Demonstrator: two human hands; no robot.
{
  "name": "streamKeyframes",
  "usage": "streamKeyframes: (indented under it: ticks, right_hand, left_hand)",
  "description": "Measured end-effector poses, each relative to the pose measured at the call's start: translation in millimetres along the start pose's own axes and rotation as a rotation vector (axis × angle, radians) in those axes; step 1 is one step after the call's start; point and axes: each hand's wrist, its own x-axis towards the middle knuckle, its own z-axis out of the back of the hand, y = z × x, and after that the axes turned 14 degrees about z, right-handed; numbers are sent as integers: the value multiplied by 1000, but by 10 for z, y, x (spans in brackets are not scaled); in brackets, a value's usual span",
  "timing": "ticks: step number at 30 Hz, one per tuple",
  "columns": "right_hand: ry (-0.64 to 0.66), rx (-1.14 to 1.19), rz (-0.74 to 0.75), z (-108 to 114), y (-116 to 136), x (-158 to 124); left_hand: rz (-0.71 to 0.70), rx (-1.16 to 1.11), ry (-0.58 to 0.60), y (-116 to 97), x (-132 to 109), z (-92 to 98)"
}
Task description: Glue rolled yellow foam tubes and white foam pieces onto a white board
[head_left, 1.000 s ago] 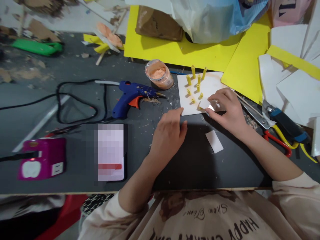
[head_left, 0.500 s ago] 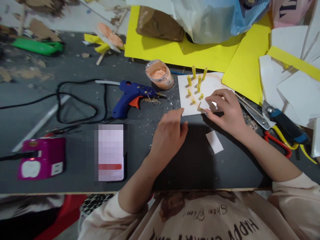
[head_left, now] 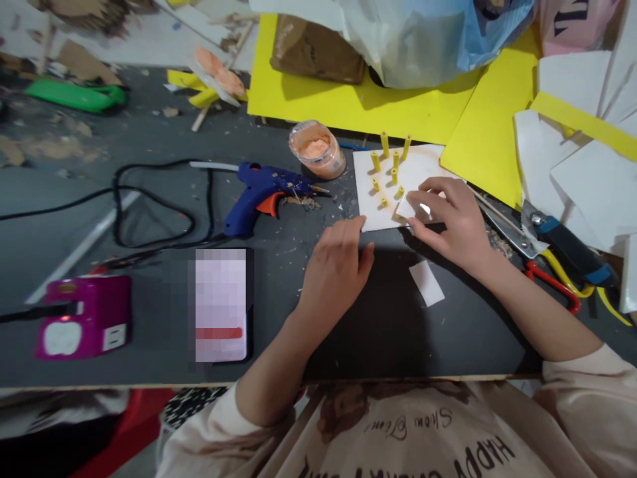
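Note:
A white board [head_left: 365, 209] lies on the dark table, with several short yellow sticks [head_left: 395, 176] standing upright on it in rows. My left hand [head_left: 336, 265] rests at the board's near left corner, its fingertips touching the edge and its thumb apart, gripping nothing. Between thumb and fingers, my right hand [head_left: 455, 229] pinches a small white card piece [head_left: 409, 204] over the near part of the board, close beside the nearest sticks. The fingers partly hide that piece. Another white card piece [head_left: 426, 283] lies on the table below my right hand.
Left of the board are a blue glue gun [head_left: 266, 189], a jar of orange stuff [head_left: 318, 149], a phone [head_left: 221, 305] and a magenta box [head_left: 84, 315]. Red-and-yellow-handled scissors [head_left: 552, 285] and a blue-black cutter [head_left: 572, 245] lie right. Yellow sheets [head_left: 423, 109] are behind.
Both hands stay in nearly the same place. The white card piece in my right hand has tilted slightly, and more of its face shows.

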Motion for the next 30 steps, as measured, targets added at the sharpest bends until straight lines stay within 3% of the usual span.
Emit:
streamKeyframes:
  ticks: [8, 13, 23, 30]
  right_hand:
    - [-15, -47, 285, 28, 41, -49]
    - [40, 6, 226, 12, 37, -69]
    - [6, -47, 254, 4, 50, -29]
    - [55, -42, 212, 13, 64, -9]
  left_hand:
    - [-13, 24, -16, -2, -2, -4]
    - [-18, 42, -18, -7, 1, -2]
    - [-27, 35, -3, 1, -3, -2]
    - [-13, 36, 12, -14, 8, 1]
